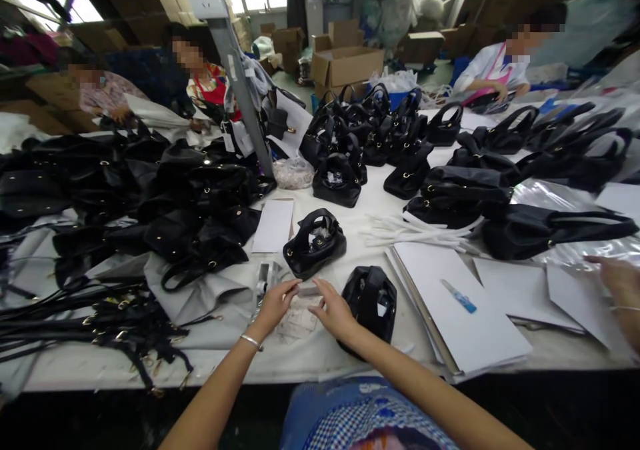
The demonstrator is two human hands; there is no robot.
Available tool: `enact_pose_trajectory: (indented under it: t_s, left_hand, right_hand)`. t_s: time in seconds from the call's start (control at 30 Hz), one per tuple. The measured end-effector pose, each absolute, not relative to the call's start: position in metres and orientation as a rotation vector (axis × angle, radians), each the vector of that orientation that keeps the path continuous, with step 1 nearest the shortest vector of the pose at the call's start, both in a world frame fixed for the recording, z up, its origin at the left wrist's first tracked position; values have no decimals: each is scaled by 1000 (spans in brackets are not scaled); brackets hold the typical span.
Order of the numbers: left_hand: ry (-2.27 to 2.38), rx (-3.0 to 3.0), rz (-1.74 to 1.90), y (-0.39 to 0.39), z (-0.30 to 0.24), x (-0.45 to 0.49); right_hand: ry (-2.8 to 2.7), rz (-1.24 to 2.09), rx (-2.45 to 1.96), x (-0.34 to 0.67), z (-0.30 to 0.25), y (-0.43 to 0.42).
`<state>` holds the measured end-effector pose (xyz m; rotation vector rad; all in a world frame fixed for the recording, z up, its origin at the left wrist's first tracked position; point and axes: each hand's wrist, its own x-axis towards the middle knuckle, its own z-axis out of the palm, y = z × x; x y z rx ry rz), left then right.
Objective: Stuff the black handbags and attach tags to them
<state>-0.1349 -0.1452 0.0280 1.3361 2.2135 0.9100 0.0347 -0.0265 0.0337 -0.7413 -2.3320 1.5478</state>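
Landmark: the small black handbag (326,253), handle up, in front of me on the white table (370,200). Small pale block (307,291) sits just on the landmark's near side, between my hands. My left hand (275,307): fingers bent, thumb and index close together at the block's left end; can't tell if they grip it. My right hand (336,311): thumb and index spread well apart, index tip by the block's right end, nothing pinched. Second black bag (367,297): right of the landmark and nearer me, beside my right hand. White boards (430,283), blue-handled cutter (465,302) on top: farther right. White strips (420,231): also right of the landmark. White card (273,225): just left of it. Black bag pile (185,200): farther left. Co-worker's hand (623,282): far right of the landmark.
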Motion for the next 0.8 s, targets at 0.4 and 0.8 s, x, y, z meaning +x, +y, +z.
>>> enact_pose_trajectory:
  t_s: [0.4,0.8]
  left_hand:
    - [1932,1080,935,-143,33,-124]
    - [2293,1048,855,-176,92,-141]
  right_hand:
    - [-2197,1489,-1013,29,45,-4]
    - [-2326,1319,-962,47,69,1]
